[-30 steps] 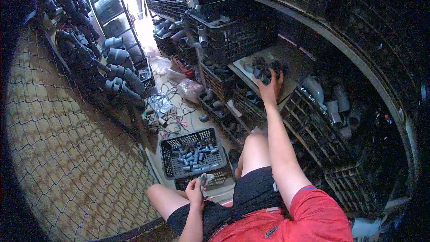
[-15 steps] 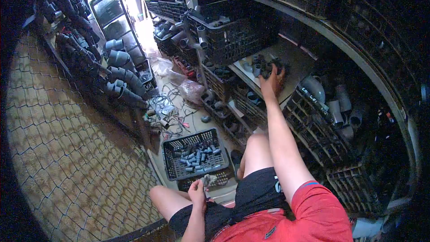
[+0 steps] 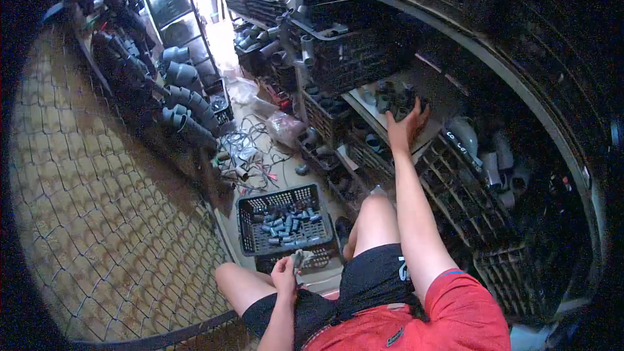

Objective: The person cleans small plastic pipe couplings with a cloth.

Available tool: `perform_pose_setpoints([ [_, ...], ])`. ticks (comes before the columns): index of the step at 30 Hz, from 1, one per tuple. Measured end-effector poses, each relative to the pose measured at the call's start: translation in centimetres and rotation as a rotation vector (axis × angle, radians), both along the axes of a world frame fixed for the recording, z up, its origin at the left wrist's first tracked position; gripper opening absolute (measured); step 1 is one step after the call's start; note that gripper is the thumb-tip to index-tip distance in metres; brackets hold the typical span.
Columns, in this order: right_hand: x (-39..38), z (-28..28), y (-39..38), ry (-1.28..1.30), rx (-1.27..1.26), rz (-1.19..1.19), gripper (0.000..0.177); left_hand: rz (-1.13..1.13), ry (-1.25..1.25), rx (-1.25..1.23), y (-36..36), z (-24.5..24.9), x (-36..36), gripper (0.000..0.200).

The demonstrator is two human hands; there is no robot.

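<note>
My right hand (image 3: 407, 127) reaches onto a shelf (image 3: 366, 109), with thumb and fingers spread beside a small pile of dark fittings (image 3: 388, 96). Nothing shows between its fingers. My left hand (image 3: 284, 273) is near my lap, its fingers pressed together at a small greyish item (image 3: 298, 260) that I cannot make out. Just beyond the left hand, a black crate (image 3: 286, 192) on the floor holds several short grey pipe fittings (image 3: 284, 226).
Wire mesh (image 3: 123, 221) runs along the left. Grey pipes (image 3: 185, 101) stick out from the left rack. Crates of fittings (image 3: 351, 52) fill the right shelves. Cables (image 3: 250, 149) and plastic bags (image 3: 284, 127) lie on the floor ahead.
My right hand has moved slightly right and back from the pile, and its fingers have spread. My left hand stays near my lap. The camera view has shifted a little.
</note>
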State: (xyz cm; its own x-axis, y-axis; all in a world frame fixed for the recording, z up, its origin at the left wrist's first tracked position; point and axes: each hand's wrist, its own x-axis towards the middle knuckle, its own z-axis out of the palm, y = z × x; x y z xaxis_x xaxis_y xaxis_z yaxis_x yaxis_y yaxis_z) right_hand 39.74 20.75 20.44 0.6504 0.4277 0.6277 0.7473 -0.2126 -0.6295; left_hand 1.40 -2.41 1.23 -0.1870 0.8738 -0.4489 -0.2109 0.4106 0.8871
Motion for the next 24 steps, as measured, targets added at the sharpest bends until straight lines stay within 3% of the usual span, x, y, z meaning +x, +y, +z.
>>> perform_pose_setpoints([
  [3, -0.1, -1.3, -0.3, -0.061, 0.100, 0.082, 0.081, 0.043, -0.057, -0.042, -0.3, 0.1, 0.0, 0.020],
  [5, -1.6, -1.8, -1.5, -0.290, 0.177, 0.160, 0.075, 0.073, -0.130, -0.012, 0.1, 1.0, -0.7, 0.020],
  [7, -4.7, -3.3, -2.7, -0.335, 0.270, 0.384, 0.061, 0.096, -0.240, -0.028, 1.8, 4.1, -2.2, 0.021],
  [9, -7.5, -7.1, -3.9, -0.378, 0.122, 0.556, 0.057, 0.217, -0.263, 0.041, 4.8, 5.7, -4.3, 0.023],
  [11, -10.2, -11.1, -3.9, -0.346, 0.075, 0.784, 0.045, 0.196, -0.509, 0.119, 9.2, 3.6, -8.4, 0.026],
  [13, -12.8, -14.9, -3.9, -0.282, -0.124, 0.926, 0.038, 0.154, -0.742, 0.156, 13.1, 4.2, -10.8, 0.029],
  [15, -14.7, -19.2, -3.2, -0.235, -0.278, 1.077, 0.029, 0.360, -0.551, 0.124, 17.0, 3.6, -11.2, 0.030],
  [17, -15.7, -24.3, -2.1, -0.170, -0.409, 1.219, 0.021, 0.342, -0.557, 0.115, 18.9, -0.3, -12.6, 0.035],
  [19, -16.6, -30.3, -1.2, -0.149, -0.696, 1.219, 0.014, 0.364, -0.738, 0.001, 20.2, -4.1, -13.4, 0.038],
  [22, -17.4, -37.3, 0.0, -0.284, -1.073, 1.269, 0.020, 0.359, -0.777, -0.028, 22.6, -2.3, -12.2, 0.041],
  [24, -17.9, -41.7, 0.5, -0.367, -1.170, 1.285, 0.021, 0.327, -0.778, -0.025, 23.9, -2.4, -12.5, 0.037],
])
